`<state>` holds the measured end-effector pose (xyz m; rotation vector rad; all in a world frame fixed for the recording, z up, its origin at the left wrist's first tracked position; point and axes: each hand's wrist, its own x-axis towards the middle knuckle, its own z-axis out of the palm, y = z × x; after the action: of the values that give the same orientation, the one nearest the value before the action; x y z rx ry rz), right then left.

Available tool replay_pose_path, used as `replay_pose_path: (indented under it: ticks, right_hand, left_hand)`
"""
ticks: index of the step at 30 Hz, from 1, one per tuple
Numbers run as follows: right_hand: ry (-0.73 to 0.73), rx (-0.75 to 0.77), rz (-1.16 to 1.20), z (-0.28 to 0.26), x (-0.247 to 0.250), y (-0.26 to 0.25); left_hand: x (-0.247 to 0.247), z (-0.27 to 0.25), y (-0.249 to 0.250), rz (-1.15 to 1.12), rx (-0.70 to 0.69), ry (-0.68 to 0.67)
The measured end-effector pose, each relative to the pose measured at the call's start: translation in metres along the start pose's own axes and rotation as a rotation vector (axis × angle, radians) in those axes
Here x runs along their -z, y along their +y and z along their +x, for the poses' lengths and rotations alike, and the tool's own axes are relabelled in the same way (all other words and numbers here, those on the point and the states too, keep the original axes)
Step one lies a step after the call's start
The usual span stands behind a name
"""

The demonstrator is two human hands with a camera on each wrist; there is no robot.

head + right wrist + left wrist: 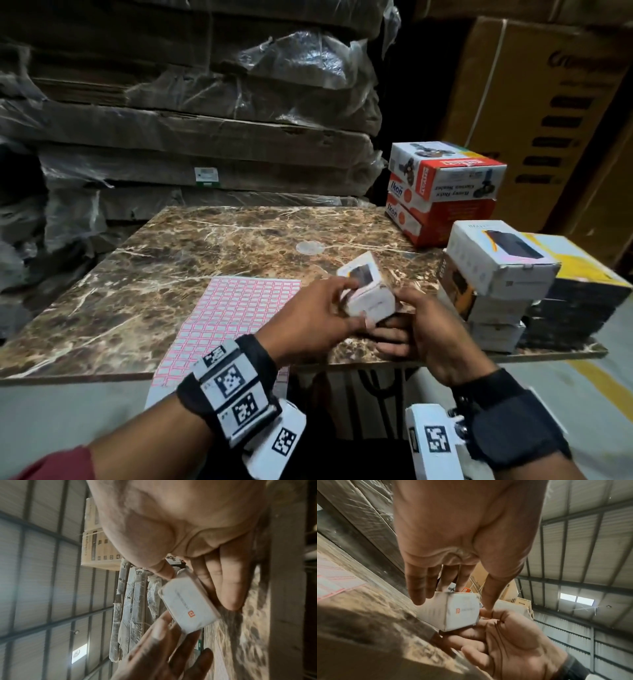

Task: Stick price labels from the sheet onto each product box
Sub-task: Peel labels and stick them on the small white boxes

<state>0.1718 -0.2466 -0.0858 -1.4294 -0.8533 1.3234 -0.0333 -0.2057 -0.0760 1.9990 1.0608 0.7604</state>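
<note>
You hold the small box (364, 291) between both hands above the table's (205, 240) near edge, tilted, just right of the label sheet (226, 322). Your left hand (311, 322) grips its left side, fingers curled over the top face; your right hand (424, 329) cups it from below, thumb on the side. A pale scrap at your left fingertip may be a label (too blurred to confirm). Recommendation: steady the box with the right hand, pick a flat, unprinted face, and press the label down from one edge to avoid creases.
</note>
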Motion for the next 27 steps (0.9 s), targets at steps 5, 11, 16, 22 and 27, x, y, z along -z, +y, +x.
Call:
replay_pose_path:
  ticks: [5,11,16,22,27]
  right_hand:
    - [0.063,0.055,-0.204,-0.008,0.011,0.016]
    - [0.257,0.282,-0.652,-0.013,0.027,0.022]
    - [0.333,0.358,-0.911,-0.027,0.027,0.026]
    - [0.509,0.573,-0.793,-0.048,0.019,0.028]
    - [0.257,0.736,-0.525,-0.06,-0.032,0.05]
  left_hand:
    - [-0.013,-0.004,0.01,0.382,-0.054,0.077]
    - [-0.021,-0.012,0.025,0.479,-0.076,0.119]
    - [-0.01,-0.03,0.018,0.422,-0.089,0.139]
    - [0.035,-0.069,-0.033,0.472,0.054,0.261]
    - [0.069,-0.113,-0.052,0.377,0.086,0.389]
